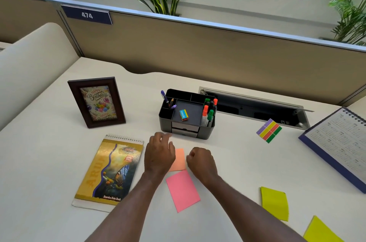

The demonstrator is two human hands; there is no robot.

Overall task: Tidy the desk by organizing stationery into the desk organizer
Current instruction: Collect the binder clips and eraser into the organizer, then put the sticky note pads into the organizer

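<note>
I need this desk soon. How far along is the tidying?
Done: markers, pens and an eraser sit in the organizer. In hand: nothing yet; both hands, left and right, flank the orange sticky pad. Left: pink pad, two yellow-green pads, striped flag pad.

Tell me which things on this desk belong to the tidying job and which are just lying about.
For the job: black plastic desk organizer, orange sticky pad, pink sticky pad, yellow-green sticky pads, striped multicolour page flags.

Lying about: dark wooden photo frame, gold spiral notebook, desk calendar.
</note>
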